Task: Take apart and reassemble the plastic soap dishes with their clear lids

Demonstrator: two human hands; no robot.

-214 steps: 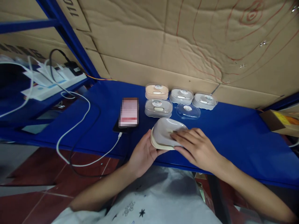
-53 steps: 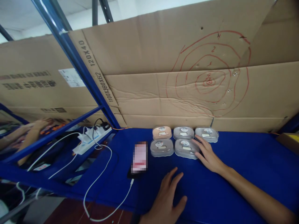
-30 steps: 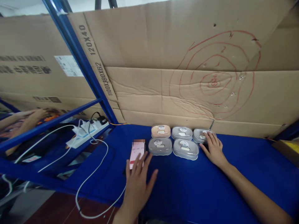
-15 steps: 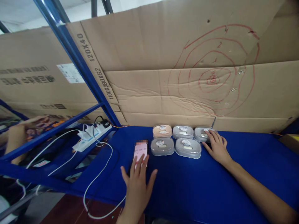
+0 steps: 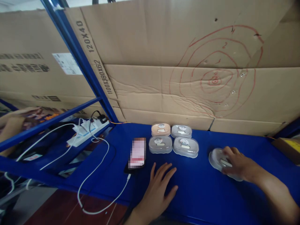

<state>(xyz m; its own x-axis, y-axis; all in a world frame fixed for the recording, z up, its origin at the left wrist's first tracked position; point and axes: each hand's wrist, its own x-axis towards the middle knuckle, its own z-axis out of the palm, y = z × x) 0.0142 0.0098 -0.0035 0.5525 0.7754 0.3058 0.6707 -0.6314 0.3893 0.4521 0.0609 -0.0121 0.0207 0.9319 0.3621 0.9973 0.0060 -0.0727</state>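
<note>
My right hand [image 5: 236, 162] is closed round a clear-lidded grey case [image 5: 217, 158] at the right of the blue table [image 5: 192, 190]; its fingers are slightly blurred. Four similar cases stand in two rows: a peach one [image 5: 161, 129] and a grey one [image 5: 181, 131] at the back, two grey ones [image 5: 160, 144] [image 5: 186, 147] in front. My left hand [image 5: 162, 184] is over the table below them, fingers apart and holding nothing. Left of the cases lies a phone [image 5: 137, 153] with a white cable plugged in.
A cardboard wall [image 5: 140, 40] with red hand-drawn rings rises behind the table. At the left are a blue frame post [image 5: 90, 78], a white power strip [image 5: 87, 132] and another person's arm [image 5: 11, 134]. A cardboard box [image 5: 287, 150] sits at the right edge.
My right hand has moved the grey case from the back row rightward and nearer to me. My left hand has left the phone and moved right and down. The view has shifted slightly.
</note>
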